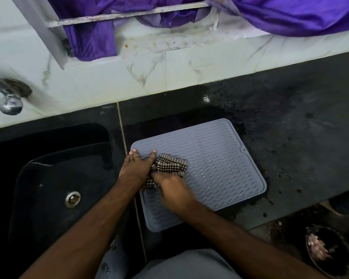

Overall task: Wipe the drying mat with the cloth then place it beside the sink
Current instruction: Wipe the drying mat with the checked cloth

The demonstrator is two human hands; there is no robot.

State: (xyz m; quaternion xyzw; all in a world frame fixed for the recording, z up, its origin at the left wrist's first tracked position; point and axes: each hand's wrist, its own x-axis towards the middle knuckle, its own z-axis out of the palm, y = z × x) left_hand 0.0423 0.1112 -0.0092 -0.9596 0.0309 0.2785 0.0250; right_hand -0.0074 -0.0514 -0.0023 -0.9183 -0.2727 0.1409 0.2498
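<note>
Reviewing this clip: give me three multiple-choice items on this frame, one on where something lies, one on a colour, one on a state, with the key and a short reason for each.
1. Where does the drying mat lie?
A. In the sink
B. On the dark counter, right of the sink
C. On the window ledge

2. What colour is the curtain above the ledge?
A. Purple
B. Green
C. White

3. What is the right hand doing?
A. Hanging idle off the counter
B. Turning the tap
C. Gripping the checked cloth on the mat

Key: 1 B, the grey mat sits flat on the counter beside the sink. 2 A, the draped fabric is purple. 3 C, its fingers curl round the checked cloth while the left hand presses flat on the mat's edge.
</note>
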